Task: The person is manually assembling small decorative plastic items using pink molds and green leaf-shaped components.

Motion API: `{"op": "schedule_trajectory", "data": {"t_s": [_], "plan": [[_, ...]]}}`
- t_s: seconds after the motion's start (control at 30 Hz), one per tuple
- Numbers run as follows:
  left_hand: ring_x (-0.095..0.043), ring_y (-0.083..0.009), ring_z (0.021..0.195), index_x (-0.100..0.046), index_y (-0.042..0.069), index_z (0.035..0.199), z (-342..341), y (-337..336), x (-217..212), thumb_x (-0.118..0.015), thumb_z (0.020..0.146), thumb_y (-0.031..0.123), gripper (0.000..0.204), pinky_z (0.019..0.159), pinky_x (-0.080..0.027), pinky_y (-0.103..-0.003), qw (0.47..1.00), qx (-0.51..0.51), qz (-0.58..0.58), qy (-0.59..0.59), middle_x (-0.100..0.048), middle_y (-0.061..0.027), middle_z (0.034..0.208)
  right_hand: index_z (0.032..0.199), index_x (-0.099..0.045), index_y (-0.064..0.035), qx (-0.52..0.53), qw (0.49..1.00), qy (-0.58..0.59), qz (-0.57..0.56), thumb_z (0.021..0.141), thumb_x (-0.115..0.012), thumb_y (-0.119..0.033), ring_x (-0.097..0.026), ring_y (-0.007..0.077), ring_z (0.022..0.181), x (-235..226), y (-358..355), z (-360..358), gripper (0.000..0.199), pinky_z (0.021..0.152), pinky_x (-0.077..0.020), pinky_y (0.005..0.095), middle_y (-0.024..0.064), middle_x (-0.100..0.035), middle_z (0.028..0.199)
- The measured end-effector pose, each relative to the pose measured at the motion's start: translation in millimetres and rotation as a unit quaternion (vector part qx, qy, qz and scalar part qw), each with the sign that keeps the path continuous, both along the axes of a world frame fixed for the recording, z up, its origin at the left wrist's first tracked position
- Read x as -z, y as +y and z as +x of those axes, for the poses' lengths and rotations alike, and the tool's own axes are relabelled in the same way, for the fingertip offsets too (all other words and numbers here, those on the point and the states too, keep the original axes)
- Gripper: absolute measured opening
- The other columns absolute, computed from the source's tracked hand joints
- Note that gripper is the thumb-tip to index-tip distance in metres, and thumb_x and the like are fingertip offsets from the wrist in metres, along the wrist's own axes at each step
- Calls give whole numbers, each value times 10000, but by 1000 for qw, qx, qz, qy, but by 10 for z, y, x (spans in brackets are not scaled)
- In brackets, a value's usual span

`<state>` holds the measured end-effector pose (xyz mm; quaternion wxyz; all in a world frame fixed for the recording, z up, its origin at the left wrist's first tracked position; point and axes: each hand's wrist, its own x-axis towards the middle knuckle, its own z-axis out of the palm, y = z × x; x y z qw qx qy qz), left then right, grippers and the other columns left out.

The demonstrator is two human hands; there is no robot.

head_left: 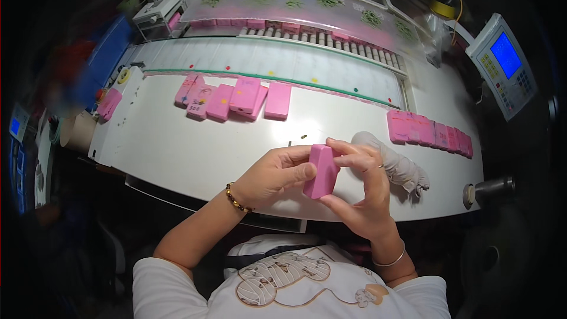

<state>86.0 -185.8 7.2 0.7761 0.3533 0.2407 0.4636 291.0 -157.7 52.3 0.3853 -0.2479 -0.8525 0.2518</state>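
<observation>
Both my hands hold one pink rectangular box [322, 171] upright over the near edge of the white table [177, 147]. My left hand [273, 174] grips its left side, thumb on the front face. My right hand [361, 186] wraps the right side, fingers curled over the top. A beaded bracelet sits on my left wrist, a thin bangle on my right.
Several pink boxes [236, 99] lie in a loose group at the table's middle back, and a row of pink boxes [428, 132] lies at the right. A grey cloth [396, 162] lies behind my right hand. A conveyor [283, 59] runs behind; a keypad panel with a blue screen [503, 65] stands at right.
</observation>
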Motion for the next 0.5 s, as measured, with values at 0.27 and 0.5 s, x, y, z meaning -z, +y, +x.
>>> {"op": "schedule_trajectory", "data": {"t_s": [0.27,0.5], "plan": [[-544,-189,1201,-376,6,1467,88,-13,-127,-744,815,33,749,1026,-463,-355,936,-80,234,250,-467,-98,1354,1293,-504,-20,-19,967,127,-222,700,-859,-153,-535,254,1184,170,-92,62,704,936,-468,361,180,-485,1373],[-504,-152,1125,-377,58,1488,30,20,-171,-717,729,-51,839,1007,-474,-299,924,-18,256,283,-444,-52,1152,1249,-518,15,27,998,8,-49,800,-762,-106,-601,329,967,189,-159,-36,525,802,-523,416,193,-589,1139]]}}
